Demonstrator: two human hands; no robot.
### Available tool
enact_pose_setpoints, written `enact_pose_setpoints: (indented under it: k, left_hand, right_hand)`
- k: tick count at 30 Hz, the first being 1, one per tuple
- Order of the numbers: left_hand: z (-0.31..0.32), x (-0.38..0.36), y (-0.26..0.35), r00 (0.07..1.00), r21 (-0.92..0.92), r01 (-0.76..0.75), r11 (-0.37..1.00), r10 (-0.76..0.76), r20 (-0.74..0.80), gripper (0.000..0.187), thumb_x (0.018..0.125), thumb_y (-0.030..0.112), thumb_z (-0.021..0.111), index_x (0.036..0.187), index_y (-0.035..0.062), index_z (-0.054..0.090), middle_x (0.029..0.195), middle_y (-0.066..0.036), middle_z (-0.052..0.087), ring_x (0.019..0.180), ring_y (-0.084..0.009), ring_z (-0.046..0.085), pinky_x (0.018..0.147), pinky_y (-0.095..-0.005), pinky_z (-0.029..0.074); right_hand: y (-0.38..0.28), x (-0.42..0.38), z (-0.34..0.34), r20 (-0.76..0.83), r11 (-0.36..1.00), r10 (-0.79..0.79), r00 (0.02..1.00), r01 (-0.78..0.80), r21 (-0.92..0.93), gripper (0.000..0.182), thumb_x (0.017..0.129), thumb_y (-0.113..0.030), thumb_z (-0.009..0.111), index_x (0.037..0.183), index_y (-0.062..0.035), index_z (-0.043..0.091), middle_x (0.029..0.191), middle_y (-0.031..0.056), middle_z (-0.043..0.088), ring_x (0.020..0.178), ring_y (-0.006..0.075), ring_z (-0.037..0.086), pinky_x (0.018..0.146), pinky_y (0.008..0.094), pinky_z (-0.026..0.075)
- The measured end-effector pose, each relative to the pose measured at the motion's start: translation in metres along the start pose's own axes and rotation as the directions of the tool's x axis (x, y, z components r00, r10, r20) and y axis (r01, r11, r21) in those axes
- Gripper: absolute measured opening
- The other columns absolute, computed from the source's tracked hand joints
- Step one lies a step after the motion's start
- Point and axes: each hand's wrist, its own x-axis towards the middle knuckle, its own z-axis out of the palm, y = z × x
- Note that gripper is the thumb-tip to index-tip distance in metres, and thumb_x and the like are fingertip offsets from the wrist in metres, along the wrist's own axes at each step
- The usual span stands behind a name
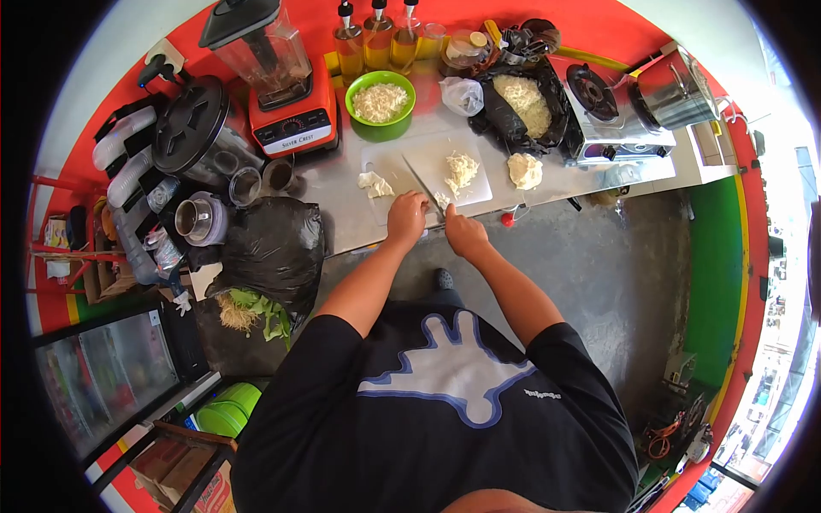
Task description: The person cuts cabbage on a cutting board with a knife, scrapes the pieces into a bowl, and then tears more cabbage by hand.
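Counter [547, 184]: steel top, runs ahead of both hands and out to either side. It carries everything within arm's reach.

Blender [274, 73]: orange base, stands well beyond the left hand and off to its left, out of the cutting zone.

Black bag [272, 248]: sits at the counter edge, left of the left hand and nearer the body; leafy scraps hang below it, so it probably serves for waste.

Cutting board [389, 162]: white, lies directly ahead of both hands, at the counter's near edge, likely so the arms work without stretching.

Green bowl [380, 104]: beyond the board, straight ahead of the left hand, holds pale shredded material, close enough to take cut pieces.

Knife [421, 184]: blade runs diagonally across the board from just ahead of the hands. Which hand grips the handle cannot be told.

Left hand [406, 218]: curled shut at the near board edge, over the knife's handle end.

Right hand [462, 229]: just beside the left, fingers closed, touching a small pale piece at the board edge.

Shreds [462, 171]: pale yellow-white, loose heap on the board ahead of the right hand; a second lump [375, 184] lies ahead-left of the left hand.
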Motion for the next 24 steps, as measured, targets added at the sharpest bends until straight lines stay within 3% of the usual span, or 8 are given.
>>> enact_pose_setpoints:
  k: [10, 24]
  left_hand:
    - [-0.003, 0.008, -0.014, 0.994, -0.075, -0.044, 0.996, 0.052, 0.101, 0.004, 0.08, 0.003, 0.068, 0.082, 0.0033, 0.07, 0.084, -0.014, 0.065, 0.085, -0.0363, 0.065, 0.075, -0.0465, 0.051]
    - [-0.005, 0.006, -0.001, 0.999, -0.001, -0.008, 1.0, 0.008, 0.037, 0.008, 0.078, 0.002, 0.07, 0.086, 0.0013, 0.072, 0.086, -0.016, 0.068, 0.084, -0.0379, 0.066, 0.075, -0.0455, 0.053]
  right_hand:
    - [-0.022, -0.007, -0.005, -0.056, 0.986, 0.128, 0.99, -0.121, 0.118, 0.03, 0.094, -0.009, 0.051, 0.12, 0.0032, 0.043, 0.097, 0.0301, 0.071, 0.094, 0.0463, 0.07, 0.082, 0.0541, 0.056]
    - [-0.039, -0.023, -0.008, -0.046, 0.994, 0.065, 0.997, -0.06, 0.094, 0.023, 0.093, -0.005, 0.051, 0.114, 0.0022, 0.044, 0.095, 0.0276, 0.072, 0.093, 0.0439, 0.072, 0.081, 0.0516, 0.058]
